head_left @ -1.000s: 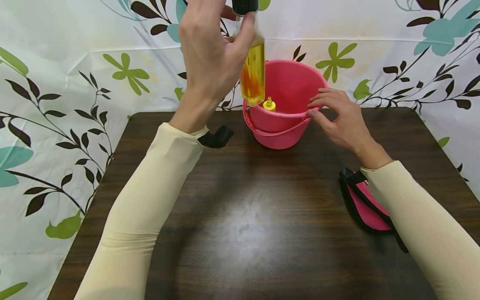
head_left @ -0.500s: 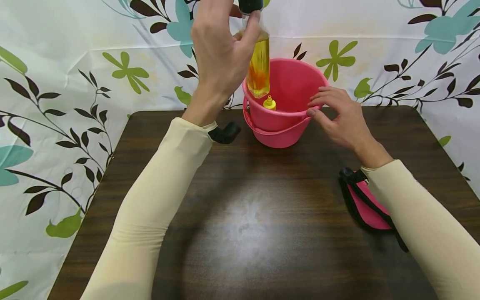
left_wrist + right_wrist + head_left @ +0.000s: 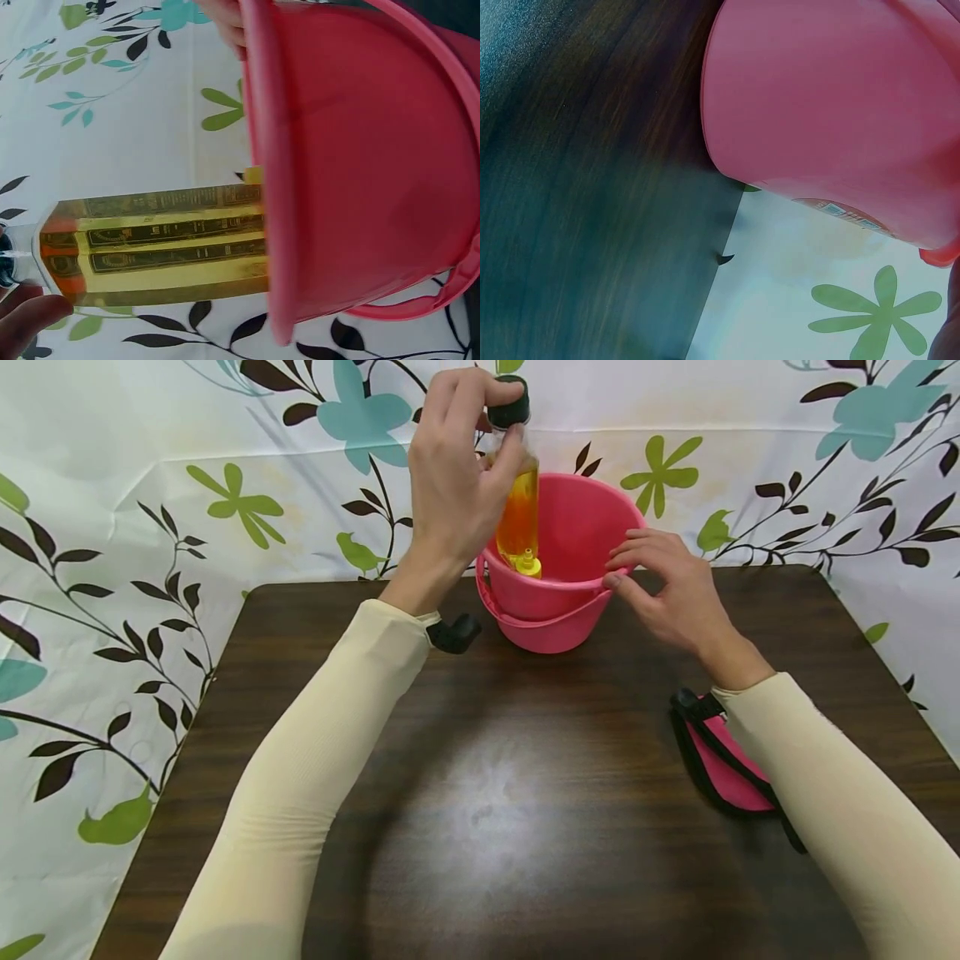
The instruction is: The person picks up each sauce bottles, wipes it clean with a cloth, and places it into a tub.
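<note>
Two hands, left hand (image 3: 450, 485) gripping bottle (image 3: 517, 518), pink bucket (image 3: 592, 527)

Upright yellow-liquid bottle (image 3: 517, 518) hangs partly inside pink bucket (image 3: 581, 602).

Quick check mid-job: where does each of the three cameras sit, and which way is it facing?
Head: above, facing forward and down at the table; both sleeves, left hand, right hand.
Left wrist: beside the bottle, facing the bucket; fingertips show.
Right wrist: low, facing the bucket's outer wall; no hand clearly visible.
All share the bucket.
</note>
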{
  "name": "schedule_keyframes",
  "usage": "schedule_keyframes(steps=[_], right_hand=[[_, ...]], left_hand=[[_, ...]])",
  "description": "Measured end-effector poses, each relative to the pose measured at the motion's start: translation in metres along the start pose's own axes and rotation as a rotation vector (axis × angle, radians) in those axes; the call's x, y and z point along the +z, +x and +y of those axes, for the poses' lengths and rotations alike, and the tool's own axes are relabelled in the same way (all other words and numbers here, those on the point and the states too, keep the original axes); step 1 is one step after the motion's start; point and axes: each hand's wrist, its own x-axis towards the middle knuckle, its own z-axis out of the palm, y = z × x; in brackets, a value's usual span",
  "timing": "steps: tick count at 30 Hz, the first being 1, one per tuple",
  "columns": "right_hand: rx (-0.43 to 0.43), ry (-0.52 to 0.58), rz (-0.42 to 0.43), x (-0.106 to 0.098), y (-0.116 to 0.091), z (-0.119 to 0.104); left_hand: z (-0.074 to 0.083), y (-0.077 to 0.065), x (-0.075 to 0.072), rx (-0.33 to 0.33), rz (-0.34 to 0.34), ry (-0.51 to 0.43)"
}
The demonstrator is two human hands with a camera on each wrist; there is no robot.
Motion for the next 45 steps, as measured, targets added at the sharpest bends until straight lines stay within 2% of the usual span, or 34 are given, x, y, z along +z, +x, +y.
schedule_keyframes(steps=[6,10,17,20,22,29,32,37,45], right_hand=[[-0.003,-0.002,-0.001,0.000,0.001,0.000],[0.002,-0.006,-0.003,0.001,0.001,0.000],[-0.006,-0.005,0.000,0.001,0.000,0.001],[-0.010,-0.004,0.001,0.001,-0.001,0.000],[-0.006,-0.007,0.002,0.001,-0.001,0.000],[-0.001,-0.014,-0.005,0.001,-0.001,-0.001],[-0.004,-0.015,-0.004,0.001,-0.001,-0.001],[0.000,-0.017,-0.007,0.000,-0.001,-0.002],[0.013,-0.031,-0.026,-0.001,0.000,-0.003]], left_hand=[[-0.004,-0.003,0.010,0.001,-0.020,0.004],[-0.007,-0.002,0.016,-0.021,-0.060,0.025],[-0.013,-0.002,0.023,-0.183,-0.249,0.128],[-0.017,-0.004,0.026,-0.217,-0.333,0.181],[-0.020,-0.005,0.028,-0.213,-0.391,0.221],[-0.025,-0.009,0.033,-0.127,-0.560,0.365],[-0.024,-0.006,0.032,-0.127,-0.571,0.398],[-0.018,0.001,0.029,-0.130,-0.539,0.433],[-0.014,-0.002,0.033,-0.094,-0.582,0.438]])
